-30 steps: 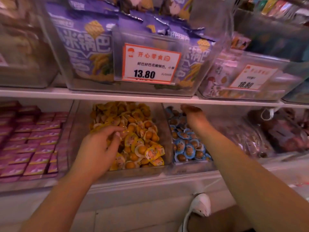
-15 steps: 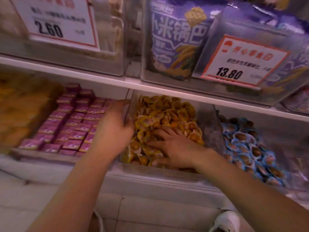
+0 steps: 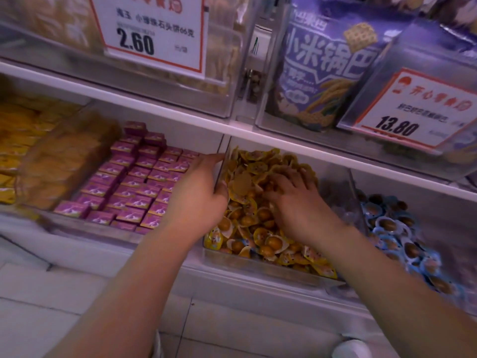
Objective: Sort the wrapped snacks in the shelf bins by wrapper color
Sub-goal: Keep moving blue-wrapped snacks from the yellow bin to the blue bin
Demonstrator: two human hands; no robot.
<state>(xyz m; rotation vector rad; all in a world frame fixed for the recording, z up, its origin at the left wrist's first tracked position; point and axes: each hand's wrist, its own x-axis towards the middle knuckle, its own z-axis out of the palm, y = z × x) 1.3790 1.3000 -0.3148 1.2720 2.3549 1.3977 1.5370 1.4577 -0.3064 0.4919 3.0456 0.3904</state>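
Right hand [image 3: 296, 202]: fingertips buried among the yellow-wrapped snacks [image 3: 260, 228], grip not discernible. Left hand [image 3: 196, 200]: fingers hidden behind the clear bin wall [image 3: 219, 171]. Yellow packets [image 3: 15, 140], far left: motion-blurred, cut by frame edge. Shoe [image 3: 353, 348]: cropped at bottom. Price tag [image 3: 152, 29]: top cut off.

Right hand [image 3: 294, 202] — perhaps deeper — into yellow snacks [image 3: 260, 228]

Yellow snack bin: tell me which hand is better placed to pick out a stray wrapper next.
Probably the right hand: it lies among the yellow snacks inside the bin, fingers spread. The left hand sits at the bin's left wall.
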